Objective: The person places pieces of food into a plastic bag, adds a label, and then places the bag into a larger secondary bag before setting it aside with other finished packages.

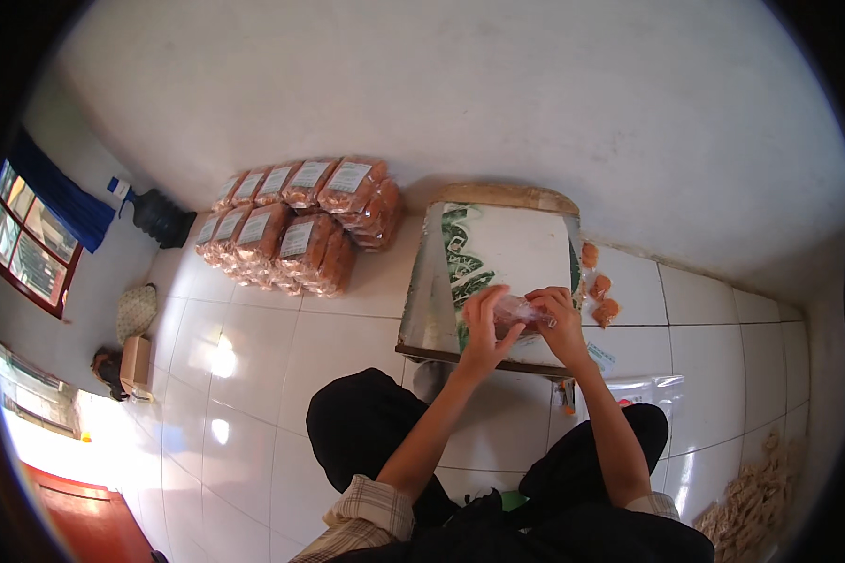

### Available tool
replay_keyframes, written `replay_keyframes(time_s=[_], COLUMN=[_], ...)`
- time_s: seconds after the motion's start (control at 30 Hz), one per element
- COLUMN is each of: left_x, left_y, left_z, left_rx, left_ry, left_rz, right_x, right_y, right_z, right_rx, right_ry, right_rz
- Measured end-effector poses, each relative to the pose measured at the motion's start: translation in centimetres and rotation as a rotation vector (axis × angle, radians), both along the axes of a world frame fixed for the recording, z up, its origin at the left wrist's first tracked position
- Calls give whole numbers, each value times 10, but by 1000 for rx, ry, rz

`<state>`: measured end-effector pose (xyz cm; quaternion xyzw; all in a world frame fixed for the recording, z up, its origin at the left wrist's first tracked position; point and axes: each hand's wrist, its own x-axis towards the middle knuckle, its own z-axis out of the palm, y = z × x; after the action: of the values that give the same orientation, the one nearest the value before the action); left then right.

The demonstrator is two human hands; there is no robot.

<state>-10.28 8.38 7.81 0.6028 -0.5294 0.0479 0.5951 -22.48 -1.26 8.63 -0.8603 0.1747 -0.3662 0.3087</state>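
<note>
A small clear plastic bag (pixel 514 310) with something reddish-brown inside sits over the near part of a low table (pixel 526 239), whose white top carries a green pattern. My left hand (pixel 484 330) curls around the bag's left side, thumb toward its near face. At the bag's right end, my right hand (pixel 561 326) pinches the loose plastic between its fingertips. Whether the bag rests on the tabletop or is held just above it, I cannot tell. Several loose orange-brown pieces (pixel 605 311) lie on the floor beyond the table's right edge.
Labelled clear packs (pixel 296 235) stand stacked on the tiles at left, near the wall. Clear plastic bags (pixel 648 392) lie right of my knee, with a pale printed slip (pixel 601 356) nearby. A beige heap (pixel 751 502) is at lower right. A water bottle (pixel 160 218) and cardboard box (pixel 135 361) are far left.
</note>
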Motion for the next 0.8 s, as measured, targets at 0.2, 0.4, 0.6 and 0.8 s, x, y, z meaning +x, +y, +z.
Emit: replay_keyframes(time_s=[0.2, 0.4, 0.6, 0.8], left_x=[42, 39, 34, 31], left_y=[-6, -9, -14, -12], left_z=[-14, -23, -28, -25], left_rx=[193, 277, 127, 121], left_ry=[-65, 216, 481, 481], left_rz=[-247, -340, -474, -435], right_x=[9, 10, 0, 11], right_y=[12, -7, -4, -10], right_z=[2, 29, 40, 64], right_rx=[332, 523, 291, 248], right_ry=[-70, -216, 109, 148], right_rz=[-50, 127, 187, 79])
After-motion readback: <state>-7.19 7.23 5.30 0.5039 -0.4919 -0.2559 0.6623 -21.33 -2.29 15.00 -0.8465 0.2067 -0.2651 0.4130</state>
